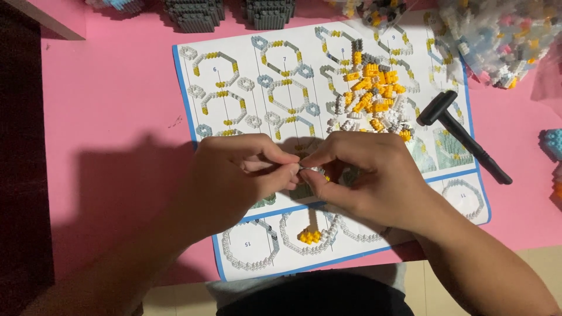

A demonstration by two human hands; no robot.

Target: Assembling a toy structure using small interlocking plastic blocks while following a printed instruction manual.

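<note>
**Both hands pinch small bricks over the instruction sheet**

The left hand (234, 175) and the right hand (366, 175) meet at the middle of the instruction sheet (246, 88), fingertips touching. Both are closed in a pinch on a tiny cluster of bricks (313, 171), white and grey with a speck of yellow, held just above the sheet's lower half. Most of the cluster is hidden by the fingers, so its shape cannot be told.

The sheet is white with a blue border and lies on a pink mat (117, 117). It shows numbered diagrams of rings in grey, white and yellow.

On the sheet's upper right part, just beyond the right hand, lies a loose pile of bricks (372, 93), mostly yellow, with white and grey ones at its edges. At the sheet's right edge rests a black tool (462, 134) shaped like a small hammer, its head on the sheet and its handle running out onto the mat.

Beyond the sheet's upper right corner sit clear bags of mixed bricks (497, 41). Beyond its top edge stand two dark grey brick blocks (228, 13). Well right of the sheet, at the picture's edge, is a light blue brick piece (551, 143).
</note>
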